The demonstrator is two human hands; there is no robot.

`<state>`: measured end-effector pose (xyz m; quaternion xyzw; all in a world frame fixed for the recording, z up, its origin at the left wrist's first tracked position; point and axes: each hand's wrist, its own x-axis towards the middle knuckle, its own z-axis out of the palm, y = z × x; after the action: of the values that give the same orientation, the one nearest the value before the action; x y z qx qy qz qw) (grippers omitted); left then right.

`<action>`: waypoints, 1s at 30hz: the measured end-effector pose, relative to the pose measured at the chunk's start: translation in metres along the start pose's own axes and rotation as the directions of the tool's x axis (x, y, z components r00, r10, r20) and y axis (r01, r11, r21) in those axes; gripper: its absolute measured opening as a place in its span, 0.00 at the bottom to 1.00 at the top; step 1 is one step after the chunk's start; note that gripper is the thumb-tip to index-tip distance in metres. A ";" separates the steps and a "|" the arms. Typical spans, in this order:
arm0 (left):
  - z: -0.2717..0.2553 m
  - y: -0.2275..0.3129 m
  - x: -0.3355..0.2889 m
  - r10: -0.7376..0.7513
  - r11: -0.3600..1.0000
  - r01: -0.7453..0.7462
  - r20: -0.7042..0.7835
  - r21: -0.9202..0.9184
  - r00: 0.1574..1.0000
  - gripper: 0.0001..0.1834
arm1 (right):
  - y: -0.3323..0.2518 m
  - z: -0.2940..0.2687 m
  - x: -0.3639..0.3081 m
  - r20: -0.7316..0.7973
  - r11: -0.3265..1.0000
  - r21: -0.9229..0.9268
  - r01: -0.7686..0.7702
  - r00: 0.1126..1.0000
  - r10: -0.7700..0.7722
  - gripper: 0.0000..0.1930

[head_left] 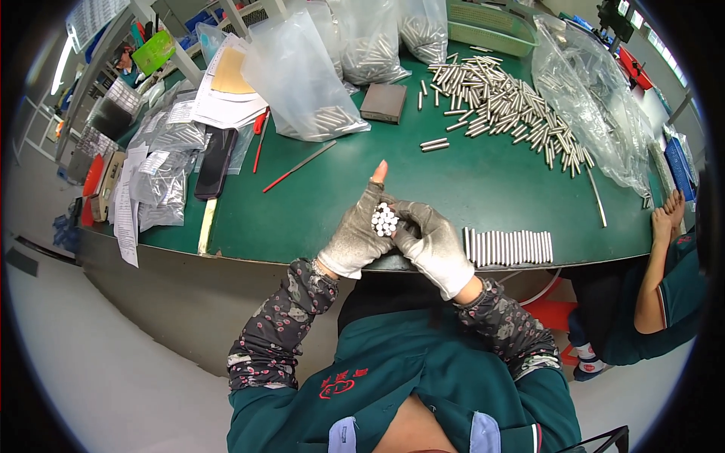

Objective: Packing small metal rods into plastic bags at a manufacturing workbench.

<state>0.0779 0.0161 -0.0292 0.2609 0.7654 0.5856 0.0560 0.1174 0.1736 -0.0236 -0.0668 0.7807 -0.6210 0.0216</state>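
Note:
Both my hands wear pale, greyed gloves and meet over the near edge of the green table. My left hand (353, 237) is wrapped round a bundle of metal pins (384, 220), its bare thumb pointing up. The round ends of the pins face up and shine white. My right hand (436, 245) presses its curled fingers against the bundle's right side; its fingertips are partly hidden. Just right of it, a neat row of metal pins (510, 248) lies side by side along the table edge. Farther off spreads a loose pile of similar pins (498, 98).
Clear plastic bags of pins (328, 117) stand at the back, beside a dark block (384, 103) and a green basket (491, 29). Red-handled files (298, 167), a phone (217, 163) and papers lie left. Another person's hands (667, 217) rest at the right edge.

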 end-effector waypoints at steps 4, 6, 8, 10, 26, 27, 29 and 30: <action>0.001 -0.002 0.000 0.014 1.000 -0.014 -0.012 -0.009 1.000 0.58 | -0.010 0.000 -0.004 0.012 0.995 0.051 -0.091 0.996 0.090 0.20; 0.001 -0.001 -0.001 0.022 0.999 -0.021 -0.017 0.047 1.000 0.57 | -0.004 0.002 -0.005 -0.031 0.999 0.034 -0.013 0.999 0.014 0.19; 0.002 0.001 -0.002 0.026 0.994 -0.023 -0.023 0.103 0.999 0.56 | -0.001 0.000 -0.006 -0.069 0.998 0.017 0.063 0.996 -0.062 0.19; 0.002 0.004 -0.002 0.075 0.988 -0.074 -0.002 0.133 0.997 0.56 | 0.000 -0.007 -0.007 -0.025 0.977 -0.157 0.146 0.988 -0.152 0.18; -0.002 0.006 0.002 -0.218 0.910 0.131 -0.186 -0.393 0.958 0.13 | 0.002 0.004 -0.010 -0.248 0.941 0.337 0.041 0.968 0.046 0.14; -0.007 0.002 0.007 -0.266 0.889 0.144 -0.235 -0.434 0.935 0.12 | -0.001 0.003 -0.009 -0.252 0.939 0.341 0.050 0.967 0.040 0.14; -0.006 0.006 0.017 -0.446 0.464 0.005 -0.229 -0.886 0.865 0.12 | -0.009 0.000 -0.008 -0.160 0.831 0.549 -0.088 0.965 0.208 0.15; -0.003 0.007 0.019 -0.439 0.470 0.006 -0.227 -0.883 0.870 0.12 | -0.015 0.002 -0.007 -0.113 0.796 0.591 -0.133 0.963 0.245 0.19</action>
<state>0.0626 0.0236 -0.0179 -0.0415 0.3908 0.9153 0.0883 0.1259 0.1696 -0.0095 0.0792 0.5563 -0.8266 0.0309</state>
